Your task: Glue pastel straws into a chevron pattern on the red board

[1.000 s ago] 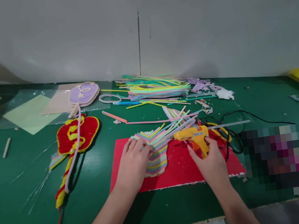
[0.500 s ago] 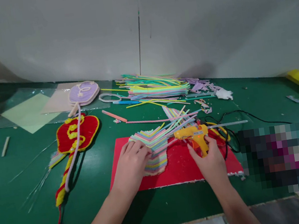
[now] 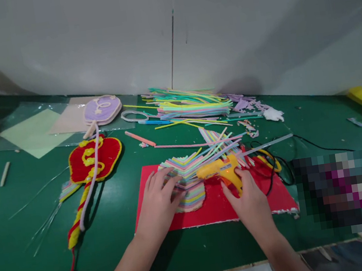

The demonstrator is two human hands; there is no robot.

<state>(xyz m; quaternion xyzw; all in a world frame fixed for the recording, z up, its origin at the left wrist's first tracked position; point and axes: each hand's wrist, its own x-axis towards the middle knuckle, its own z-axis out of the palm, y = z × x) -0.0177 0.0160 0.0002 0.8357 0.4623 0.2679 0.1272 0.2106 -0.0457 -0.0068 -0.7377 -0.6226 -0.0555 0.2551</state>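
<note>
In the head view, my right hand (image 3: 249, 202) is closed round the handle of a yellow hot glue gun (image 3: 219, 168), a clear glue stick (image 3: 266, 143) jutting from its back. The gun's nozzle points left, over a piece made of pastel striped pipe cleaners (image 3: 193, 199) in V-shaped rows. My left hand (image 3: 159, 199) lies on the left part of this piece, fingers apart, thumb and forefinger on either side of the nozzle tip. Under the piece is a red board (image 3: 221, 208). Loose pipe cleaner ends fan out to the upper right.
A bundle of coloured pipe cleaners (image 3: 190, 107) lies at the back. To the left are a red and yellow tasselled fan (image 3: 80, 163) and a purple fan (image 3: 103, 109). A black cord (image 3: 324, 147) loops right of the board, near a blurred-out object (image 3: 333, 190).
My right hand has brought the glue gun left and slightly down, its nozzle now over the striped piece. My left hand's fingers have spread, thumb and forefinger further apart.
</note>
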